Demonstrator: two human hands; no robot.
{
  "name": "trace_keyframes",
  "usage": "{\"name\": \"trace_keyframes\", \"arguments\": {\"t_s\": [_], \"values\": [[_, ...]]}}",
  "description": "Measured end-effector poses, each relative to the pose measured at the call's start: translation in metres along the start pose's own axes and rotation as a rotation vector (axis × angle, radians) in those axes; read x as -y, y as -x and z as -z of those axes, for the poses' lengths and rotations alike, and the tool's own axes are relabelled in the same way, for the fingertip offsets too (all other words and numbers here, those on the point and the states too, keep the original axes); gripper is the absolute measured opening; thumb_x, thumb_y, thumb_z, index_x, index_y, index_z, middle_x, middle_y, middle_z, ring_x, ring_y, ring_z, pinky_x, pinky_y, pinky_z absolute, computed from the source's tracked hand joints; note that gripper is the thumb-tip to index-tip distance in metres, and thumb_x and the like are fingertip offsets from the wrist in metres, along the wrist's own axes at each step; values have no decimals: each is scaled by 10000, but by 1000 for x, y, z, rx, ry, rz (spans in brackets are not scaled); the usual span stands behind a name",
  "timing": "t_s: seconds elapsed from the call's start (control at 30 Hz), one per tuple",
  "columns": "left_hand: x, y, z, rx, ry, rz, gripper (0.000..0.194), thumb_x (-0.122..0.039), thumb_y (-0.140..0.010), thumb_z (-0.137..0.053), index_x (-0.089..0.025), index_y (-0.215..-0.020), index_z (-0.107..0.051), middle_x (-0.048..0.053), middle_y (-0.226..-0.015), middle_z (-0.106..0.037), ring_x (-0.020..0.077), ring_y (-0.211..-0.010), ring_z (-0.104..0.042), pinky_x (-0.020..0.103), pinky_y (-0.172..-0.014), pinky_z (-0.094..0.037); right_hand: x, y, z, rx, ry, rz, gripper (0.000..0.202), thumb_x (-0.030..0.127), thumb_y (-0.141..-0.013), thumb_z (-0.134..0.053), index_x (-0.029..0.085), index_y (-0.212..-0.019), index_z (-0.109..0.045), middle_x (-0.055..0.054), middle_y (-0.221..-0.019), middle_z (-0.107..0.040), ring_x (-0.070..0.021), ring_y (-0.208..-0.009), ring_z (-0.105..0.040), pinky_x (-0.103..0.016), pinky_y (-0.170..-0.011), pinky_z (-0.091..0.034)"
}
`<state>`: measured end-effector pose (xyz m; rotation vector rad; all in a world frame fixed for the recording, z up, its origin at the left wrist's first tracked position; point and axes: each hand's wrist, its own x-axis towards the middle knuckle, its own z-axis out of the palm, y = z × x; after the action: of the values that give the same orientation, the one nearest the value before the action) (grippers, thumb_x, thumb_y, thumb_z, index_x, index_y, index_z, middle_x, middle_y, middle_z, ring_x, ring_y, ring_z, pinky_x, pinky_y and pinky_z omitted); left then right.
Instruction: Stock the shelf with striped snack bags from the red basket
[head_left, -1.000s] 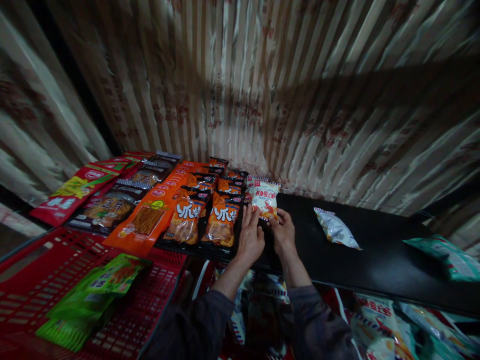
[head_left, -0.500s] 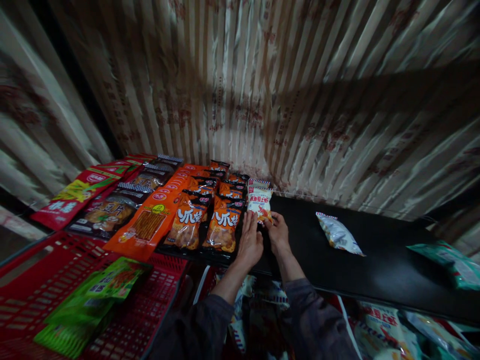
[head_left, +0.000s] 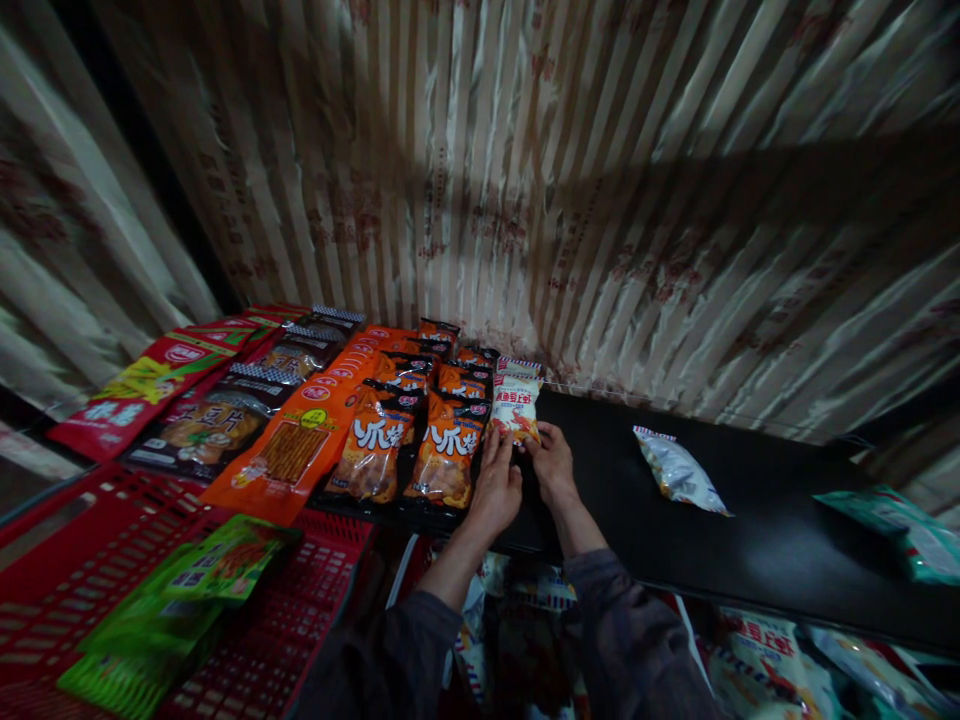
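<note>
A small white and red snack bag point(head_left: 516, 405) lies at the back of the black shelf point(head_left: 622, 520), overlapping another like it behind. My left hand point(head_left: 496, 488) is at its lower left edge, fingers together and pointing up. My right hand point(head_left: 551, 462) has curled fingertips on its lower right corner. Between them the two hands hold the bag's near end. Directly left of it sit orange and black snack bags point(head_left: 442, 455) in two rows. Farther right on the shelf rests a lone silvery-white bag point(head_left: 679, 470).
Left are a long orange bag point(head_left: 300, 445), brown bags point(head_left: 206, 430) and red bags point(head_left: 135, 395). A red basket point(head_left: 300, 600) holds green packets point(head_left: 187, 590). A green bag point(head_left: 896, 525) is far right. More bags point(head_left: 772, 650) lie below the shelf edge. A pleated curtain point(head_left: 480, 180) hangs behind.
Both hands have shifted very slightly left and stay at the white and red bag. The bag's near end looks slightly shifted left too.
</note>
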<state>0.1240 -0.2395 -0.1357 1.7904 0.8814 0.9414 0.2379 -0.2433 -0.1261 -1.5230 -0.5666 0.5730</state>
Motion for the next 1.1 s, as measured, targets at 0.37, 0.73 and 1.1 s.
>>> {"name": "trace_keyframes", "arguments": {"t_s": [0.37, 0.73, 1.1], "values": [[1, 0, 1, 9, 25, 33, 609, -71, -776, -496, -173, -1376, -496, 100, -1560, -293, 247, -1458, -209, 461, -1206, -175, 1, 1, 2, 27, 250, 30, 280, 230, -767, -534, 201, -1045, -553, -72, -1058, -706, -170, -748, -695, -297, -690, -568], [-2, 0, 5, 21, 60, 5, 629, -70, -753, -511, -162, -1375, -495, 115, -1522, -369, 242, -1431, -293, 450, -1202, -213, 31, 18, 5, -24, 992, 77, 448, 430, -849, -530, 264, -1266, -549, -120, -1205, -595, -283, -1006, -646, -421, -850, -488], [-8, 3, 6, 21, 78, 11, 590, -87, -787, -493, -156, -1374, -504, 108, -1535, -345, 240, -1432, -288, 428, -1190, -262, 12, -31, 1, -81, 462, 204, 685, 541, -794, -546, 132, -1340, -490, -165, -1371, -537, -280, -1265, -502, -407, -1065, -372]]}}
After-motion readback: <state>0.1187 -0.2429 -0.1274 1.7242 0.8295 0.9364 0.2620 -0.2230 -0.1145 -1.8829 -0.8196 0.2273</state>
